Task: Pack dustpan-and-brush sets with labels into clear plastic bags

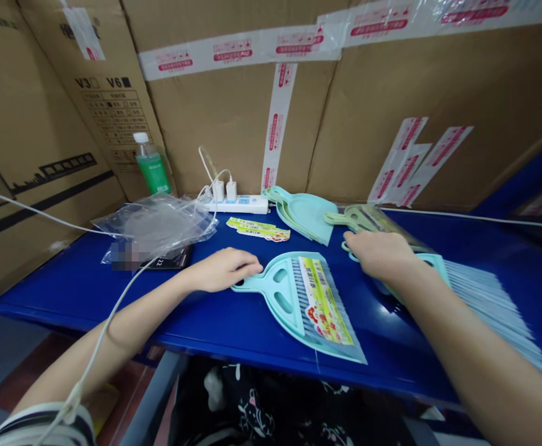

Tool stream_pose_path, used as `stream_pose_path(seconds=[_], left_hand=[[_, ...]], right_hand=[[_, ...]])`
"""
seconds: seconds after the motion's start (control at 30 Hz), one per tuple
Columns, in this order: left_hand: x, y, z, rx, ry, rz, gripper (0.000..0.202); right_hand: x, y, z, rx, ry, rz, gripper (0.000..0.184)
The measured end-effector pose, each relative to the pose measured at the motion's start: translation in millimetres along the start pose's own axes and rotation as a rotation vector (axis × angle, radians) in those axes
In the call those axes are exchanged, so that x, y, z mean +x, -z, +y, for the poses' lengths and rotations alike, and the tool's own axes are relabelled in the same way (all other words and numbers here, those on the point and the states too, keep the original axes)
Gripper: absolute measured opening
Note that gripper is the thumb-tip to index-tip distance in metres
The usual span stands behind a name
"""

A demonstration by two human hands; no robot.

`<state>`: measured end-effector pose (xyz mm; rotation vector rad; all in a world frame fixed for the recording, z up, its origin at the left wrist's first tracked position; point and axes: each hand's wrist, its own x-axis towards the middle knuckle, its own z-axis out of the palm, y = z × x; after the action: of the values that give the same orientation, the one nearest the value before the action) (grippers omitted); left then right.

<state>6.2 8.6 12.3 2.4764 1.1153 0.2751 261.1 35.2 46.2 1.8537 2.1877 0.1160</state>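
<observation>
Near centre: one labelled dustpan set [308, 303], bagged; I judge it finished. My left hand [224, 268], loosely curled, touches its handle and grips nothing. My right hand [380, 254] lies palm-down on the brushes [484, 297]; grip unclear. Far: dustpans [305, 214] unbagged.

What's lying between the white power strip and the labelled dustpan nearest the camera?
A few printed label cards lie on the blue table between the power strip and the dustpan, apart from both; the head view shows it.
</observation>
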Motion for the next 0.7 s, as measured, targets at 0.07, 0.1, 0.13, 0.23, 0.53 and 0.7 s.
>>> stream_pose_path(seconds=[0.07, 0.1, 0.13, 0.23, 0.53, 0.7], left_hand=[[0, 4.7, 1, 0.220, 0.103, 0.162, 0.033], [-1, 7.4, 1, 0.361, 0.176, 0.256, 0.032], [-2, 10.1, 1, 0.512, 0.251, 0.346, 0.030], [-7, 17.3, 0, 0.886, 0.441, 0.516, 0.026], [-10, 23.0, 0, 0.941, 0.705, 0.285, 0.037], [-10, 27.7, 3, 0.935, 0.702, 0.281, 0.036]], right_hand=[[-2, 3, -3, -0.009, 0.022, -0.008, 0.038], [-2, 3, -6, -0.001, 0.057, -0.002, 0.036], [-2, 2, -8, 0.015, 0.108, 0.017, 0.034], [2, -4, -16, 0.107, 0.314, 0.091, 0.031], [20, -19, -25, 0.237, 0.525, 0.138, 0.033], [28, -24, -26, 0.305, 0.592, 0.195, 0.029]])
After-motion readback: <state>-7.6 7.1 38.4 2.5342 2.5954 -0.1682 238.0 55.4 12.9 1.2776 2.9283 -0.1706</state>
